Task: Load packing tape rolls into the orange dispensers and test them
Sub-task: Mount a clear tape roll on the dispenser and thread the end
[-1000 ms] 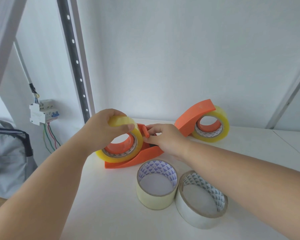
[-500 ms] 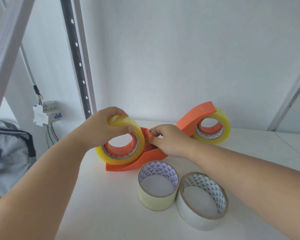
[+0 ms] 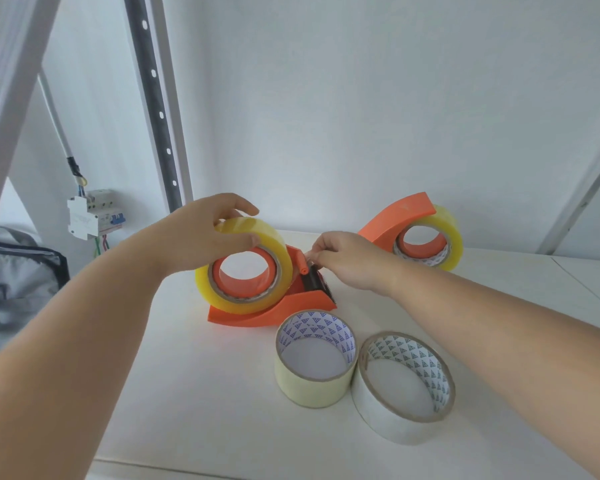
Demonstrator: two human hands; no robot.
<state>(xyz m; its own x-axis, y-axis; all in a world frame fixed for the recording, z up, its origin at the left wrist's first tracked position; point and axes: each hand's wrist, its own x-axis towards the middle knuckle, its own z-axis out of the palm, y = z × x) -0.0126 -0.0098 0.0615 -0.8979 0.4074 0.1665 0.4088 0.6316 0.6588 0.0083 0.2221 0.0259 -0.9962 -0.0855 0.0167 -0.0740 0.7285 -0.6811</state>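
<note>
A breaker box [image 3: 94,216] and grey bag [image 3: 18,289] sat at left, a slotted post [image 3: 155,102] upper left. Centre frame, the left hand [image 3: 201,233] curled over the yellow roll [image 3: 243,268] seated in the near dispenser [image 3: 274,311]; the right hand [image 3: 347,261] pinched something small by its roller [image 3: 302,263]. Two dispensers, the far one [image 3: 399,216] loaded [image 3: 444,237]; two loose rolls [image 3: 312,386] [image 3: 395,420] lay flat in front on the table [image 3: 187,393].

Orange, yellow and white on a white table [image 3: 194,393]

Two orange dispensers [image 3: 274,311] [image 3: 400,220] carry yellow tape; the lower rolls [image 3: 312,384] [image 3: 388,420], cream and whitish, show blue, possibly triangular, print inside.
</note>
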